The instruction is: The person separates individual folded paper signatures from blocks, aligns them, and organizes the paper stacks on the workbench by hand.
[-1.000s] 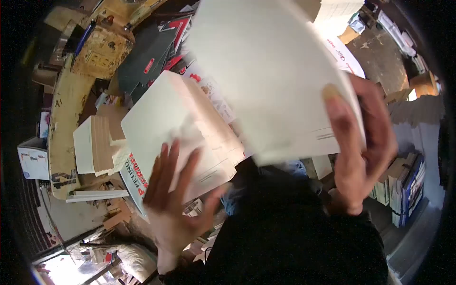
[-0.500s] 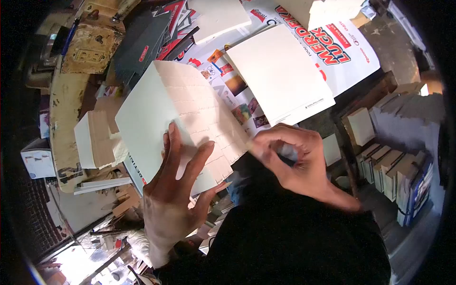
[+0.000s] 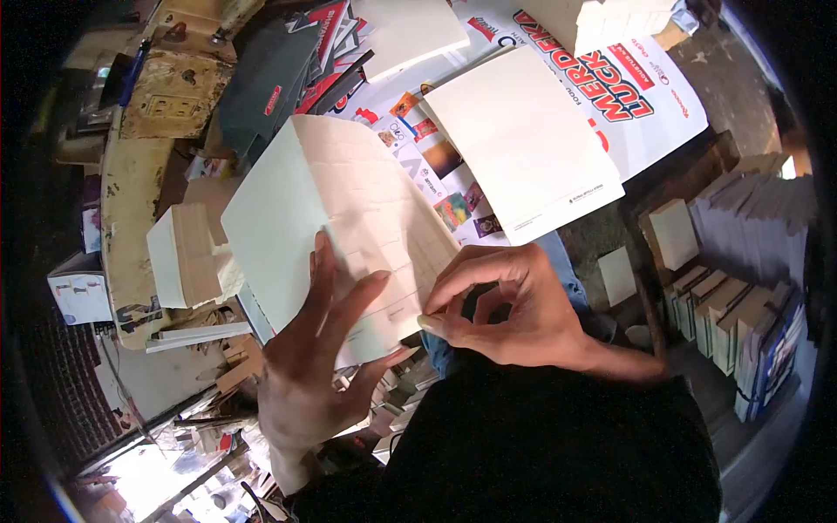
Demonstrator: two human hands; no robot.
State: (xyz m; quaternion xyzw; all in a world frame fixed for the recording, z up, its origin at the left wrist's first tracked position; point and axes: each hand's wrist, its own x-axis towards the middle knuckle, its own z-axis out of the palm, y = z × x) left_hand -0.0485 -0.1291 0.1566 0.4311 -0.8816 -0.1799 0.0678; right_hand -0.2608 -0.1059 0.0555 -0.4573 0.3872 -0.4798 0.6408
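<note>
A thick stack of paper sheets [image 3: 272, 222] lies slanted in front of me, its right side fanned into stepped edges [image 3: 357, 187]. My left hand [image 3: 309, 366] grips the near end of the stack, its fingers spread over the top and its thumb by the lower edge. At the near right corner of the fanned edges, my right hand [image 3: 523, 305] is closed in a pinch, thumb and forefinger on the sheet edges. How many sheets sit in that pinch cannot be made out.
Another white paper pad [image 3: 527, 139] rests on a printed banner [image 3: 671, 105] beyond my hands. Dark covers [image 3: 270, 105] lie at the upper left. A paper block [image 3: 179, 257] stands left, near a worn yellow machine [image 3: 139, 200]. Books [image 3: 728, 322] stand in a row at right.
My right hand has moved left and slightly down along the fanned edge, and its fingers now pinch the near corner. My left hand stays on the stack.
</note>
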